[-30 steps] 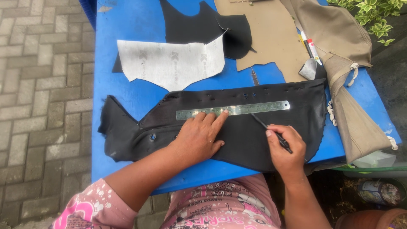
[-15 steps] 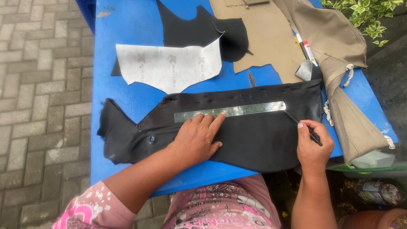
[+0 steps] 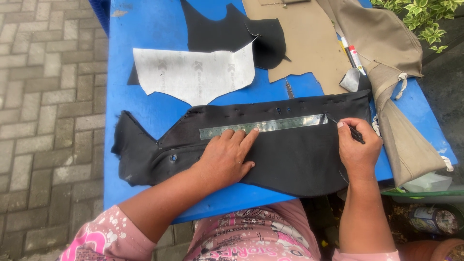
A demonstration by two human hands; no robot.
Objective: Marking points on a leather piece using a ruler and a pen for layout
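Observation:
A long black fabric piece [image 3: 290, 154] with small holes lies across the near side of the blue table [image 3: 145, 29]. On it rests a metal ruler [image 3: 263, 126], running left to right. My left hand [image 3: 226, 157] lies flat on the fabric, fingertips pressing the ruler's lower edge. My right hand [image 3: 357, 150] grips a dark pen-like tool [image 3: 349, 130], whose tip touches the fabric at the ruler's right end.
A white paper pattern [image 3: 193, 72] lies farther back over another black piece [image 3: 222, 29]. Tan material [image 3: 309, 43] and a beige garment [image 3: 391, 77] cover the right side, with markers [image 3: 352, 53] between them. Brick paving [image 3: 48, 121] lies left; green leaves [image 3: 425, 19] top right.
My right hand slid right along the ruler's lower edge with the tool, from near its middle-right to its right end. My left hand kept pressing the ruler.

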